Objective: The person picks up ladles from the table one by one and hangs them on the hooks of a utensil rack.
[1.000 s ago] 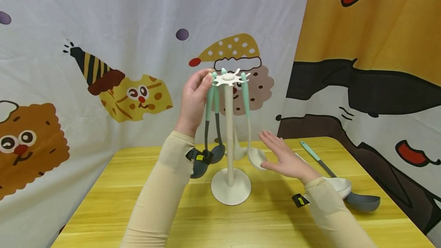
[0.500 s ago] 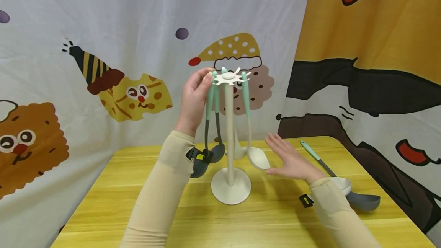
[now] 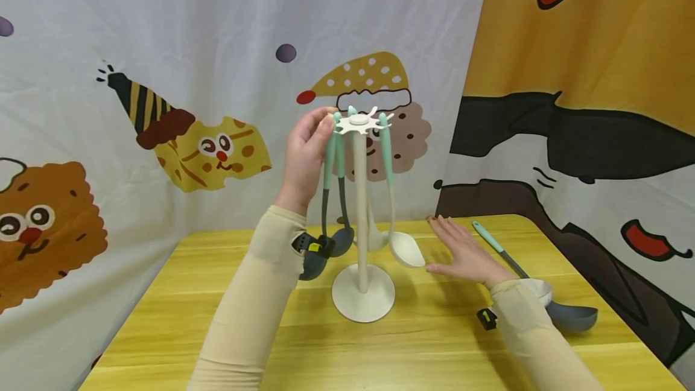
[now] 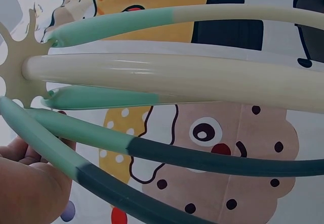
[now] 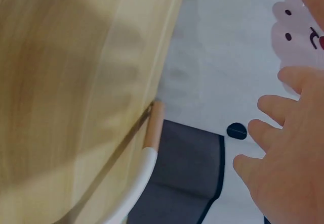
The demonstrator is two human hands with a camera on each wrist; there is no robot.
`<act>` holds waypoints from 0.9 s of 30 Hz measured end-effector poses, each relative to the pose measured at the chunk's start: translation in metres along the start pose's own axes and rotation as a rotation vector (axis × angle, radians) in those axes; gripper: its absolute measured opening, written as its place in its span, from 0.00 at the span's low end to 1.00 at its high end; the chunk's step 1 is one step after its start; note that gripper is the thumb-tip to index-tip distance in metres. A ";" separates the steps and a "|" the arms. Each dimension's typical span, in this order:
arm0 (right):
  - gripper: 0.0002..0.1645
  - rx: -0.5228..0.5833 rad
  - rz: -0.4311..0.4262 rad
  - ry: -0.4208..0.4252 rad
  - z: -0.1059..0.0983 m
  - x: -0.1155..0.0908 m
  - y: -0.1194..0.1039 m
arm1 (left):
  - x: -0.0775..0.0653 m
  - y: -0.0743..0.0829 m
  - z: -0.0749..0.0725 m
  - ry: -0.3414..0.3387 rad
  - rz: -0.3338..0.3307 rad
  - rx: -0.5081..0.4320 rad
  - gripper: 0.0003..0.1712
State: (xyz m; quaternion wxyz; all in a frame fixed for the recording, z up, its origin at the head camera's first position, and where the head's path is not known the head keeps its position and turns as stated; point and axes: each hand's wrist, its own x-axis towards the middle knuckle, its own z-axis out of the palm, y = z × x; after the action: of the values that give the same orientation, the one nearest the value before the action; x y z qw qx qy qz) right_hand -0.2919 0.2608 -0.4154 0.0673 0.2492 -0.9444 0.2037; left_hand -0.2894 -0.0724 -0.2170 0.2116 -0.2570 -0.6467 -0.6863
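Observation:
A cream utensil stand point(image 3: 362, 210) with a round base stands upright on the table, several mint-handled utensils hanging from its top. My left hand point(image 3: 306, 158) pinches the top of the leftmost handle, that of a dark grey ladle point(image 3: 312, 265), beside the stand's hook ring point(image 4: 15, 72); the fingertips are partly hidden. Behind it hangs another dark grey utensil point(image 3: 342, 241). On the stand's right side hangs a cream ladle point(image 3: 406, 249), with a further cream utensil point(image 3: 376, 237) behind the pole. My right hand point(image 3: 467, 252), fingers spread and holding nothing, is just right of the cream ladle, apart from it.
At the table's right lie a dark grey utensil point(image 3: 572, 317) with a mint handle and a white bowl-shaped utensil point(image 3: 537, 289), partly behind my right sleeve. In the right wrist view a tan-tipped white handle point(image 5: 154, 128) shows. A printed curtain point(image 3: 217, 29) hangs behind the wooden table point(image 3: 217, 294).
My right hand has drawn back to the right, from in front of the cream ladle's edge to a small gap beside it. The left hand keeps its place at the stand's top.

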 end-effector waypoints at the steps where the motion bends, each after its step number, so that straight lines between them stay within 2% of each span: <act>1: 0.59 0.000 0.005 0.002 0.001 0.000 0.002 | 0.000 0.000 0.000 0.001 -0.003 0.001 0.22; 9: 0.56 -0.002 0.038 0.043 0.007 -0.003 0.015 | 0.000 0.001 0.001 0.000 -0.002 -0.012 0.20; 21: 0.55 -0.016 0.011 0.103 0.012 -0.004 0.032 | 0.000 -0.001 0.000 -0.003 0.015 -0.001 0.22; 27: 0.47 -0.056 0.136 0.104 0.013 -0.008 0.037 | 0.000 0.000 0.001 0.002 0.009 -0.003 0.21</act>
State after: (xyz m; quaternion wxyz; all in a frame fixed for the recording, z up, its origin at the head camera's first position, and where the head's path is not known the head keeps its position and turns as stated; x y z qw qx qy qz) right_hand -0.3042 0.2882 -0.4419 0.1091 0.1716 -0.9597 0.1940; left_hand -0.2894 -0.0719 -0.2171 0.2149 -0.2597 -0.6444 -0.6863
